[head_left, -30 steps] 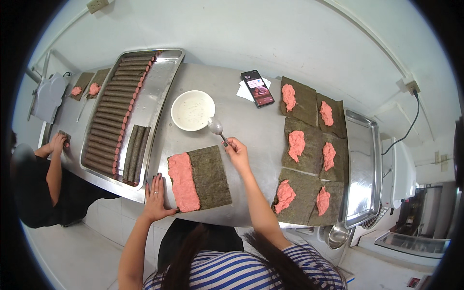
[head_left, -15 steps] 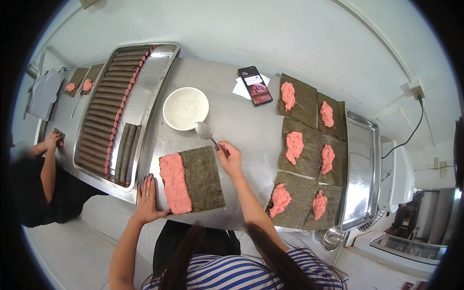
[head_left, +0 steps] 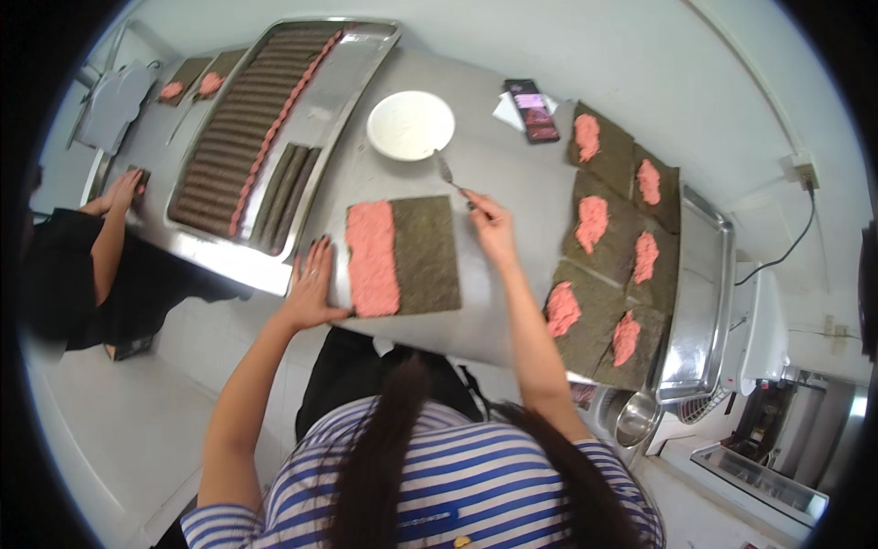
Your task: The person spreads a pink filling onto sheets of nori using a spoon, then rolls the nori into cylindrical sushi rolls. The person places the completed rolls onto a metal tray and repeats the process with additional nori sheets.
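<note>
A dark green seaweed sheet [head_left: 427, 254] lies on the metal table before me, its left half covered by a flat layer of pink paste [head_left: 372, 261]. My left hand [head_left: 309, 291] rests with fingers spread at the sheet's left edge, thumb touching the near left corner. Beyond the sheet's right side, my right hand [head_left: 492, 224] grips a metal spoon [head_left: 444, 168] by its handle. The spoon's head, seen nearly edge-on, is at the near right rim of a white bowl [head_left: 412, 139]. Whitish liquid or residue shows inside the bowl.
On the left, a metal tray [head_left: 358, 102] holds many filled seaweed rolls [head_left: 240, 119]. Several seaweed sheets with pink paste lumps [head_left: 593, 222] lie right, beside another tray [head_left: 700, 302]. A phone [head_left: 532, 110] lies at the back. Another person's hands [head_left: 123, 190] work at far left.
The view has tilted, so the table sits higher in the picture. The spoon has turned from showing its rounded face to nearly edge-on by the bowl. My left hand stays at the sheet's edge.
</note>
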The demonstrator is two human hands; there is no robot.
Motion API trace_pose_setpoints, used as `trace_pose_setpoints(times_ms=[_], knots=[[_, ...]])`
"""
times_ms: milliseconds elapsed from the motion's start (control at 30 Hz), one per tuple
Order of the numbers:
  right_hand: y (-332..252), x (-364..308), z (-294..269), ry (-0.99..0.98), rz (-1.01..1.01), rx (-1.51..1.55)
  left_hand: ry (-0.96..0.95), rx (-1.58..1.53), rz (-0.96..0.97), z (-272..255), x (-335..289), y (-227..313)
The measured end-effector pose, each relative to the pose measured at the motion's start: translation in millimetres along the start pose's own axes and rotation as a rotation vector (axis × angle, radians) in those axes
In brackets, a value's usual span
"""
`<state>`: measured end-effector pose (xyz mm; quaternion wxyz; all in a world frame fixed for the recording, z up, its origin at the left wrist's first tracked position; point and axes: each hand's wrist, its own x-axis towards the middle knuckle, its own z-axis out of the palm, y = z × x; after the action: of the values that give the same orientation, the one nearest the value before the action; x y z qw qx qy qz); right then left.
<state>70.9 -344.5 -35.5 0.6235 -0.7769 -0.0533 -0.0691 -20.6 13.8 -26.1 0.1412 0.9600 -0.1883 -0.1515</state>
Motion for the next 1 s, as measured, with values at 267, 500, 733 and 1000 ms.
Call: trace_pose_setpoints(times_ms=[267,500,733,1000], knots=[[-102,-66,0,-0.34,-0.216,-0.7,0.048,-0.047,0.03,-4,-1,8],[-115,-46,52,-0.312,-0.15,-0.915,0.086,-0.105,0.041,-2,-2,8],[-108,1,91,-0.445,-0.23,-1.089,0.121,-0.098,0.051,-1,-2,7],[-137,-67,74,-0.684,-0.198,-1.132,0.116,-0.096,0.045,0,-4,4]])
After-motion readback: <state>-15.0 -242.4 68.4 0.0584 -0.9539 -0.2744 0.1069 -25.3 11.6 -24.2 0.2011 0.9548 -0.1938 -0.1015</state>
